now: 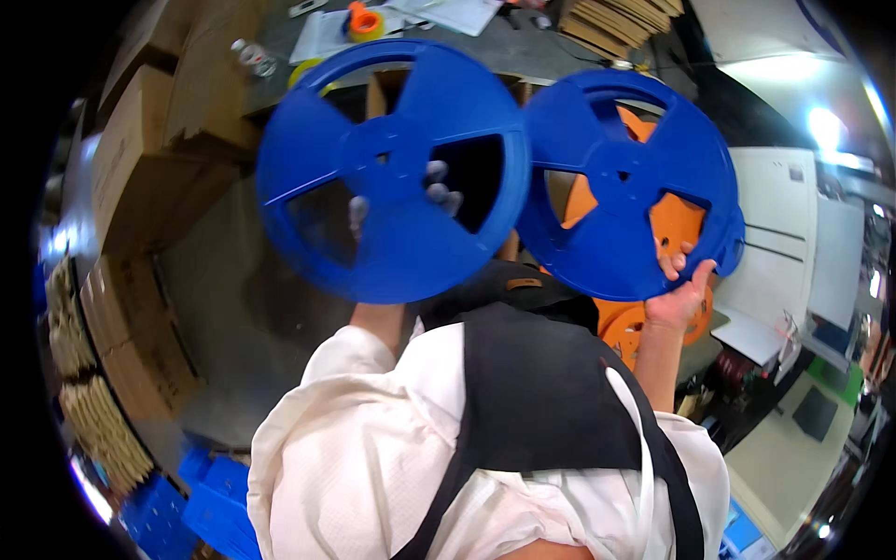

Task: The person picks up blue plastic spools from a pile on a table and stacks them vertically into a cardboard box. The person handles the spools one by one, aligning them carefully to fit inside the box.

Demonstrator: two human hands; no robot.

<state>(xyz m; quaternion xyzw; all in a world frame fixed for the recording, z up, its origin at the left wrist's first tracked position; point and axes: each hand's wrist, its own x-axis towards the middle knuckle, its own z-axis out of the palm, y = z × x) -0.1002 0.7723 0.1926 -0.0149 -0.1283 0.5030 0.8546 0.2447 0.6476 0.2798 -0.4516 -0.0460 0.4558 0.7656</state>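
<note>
Two blue plastic reels with spoke-like webs are held up side by side. The left reel (392,238) is in front of my left hand (437,191), whose fingertips show through its openings. They look greyish and seem to support it from behind; the palm is hidden. My right hand (679,289) grips the right reel (597,247) at its lower right rim, thumb outside and fingers showing in an opening. Another blue rim edge peeks out behind it. The two reels meet or overlap at their facing rims. Behind and below the right one are orange reels (623,327).
A grey workbench (523,51) across the far side holds papers, an orange tape roll (364,21) and stacked cardboard (616,28). A clear bottle (252,58) lies by cartons (140,168) at left. Blue crates (219,495) sit lower left; a pale table (784,457) stands right.
</note>
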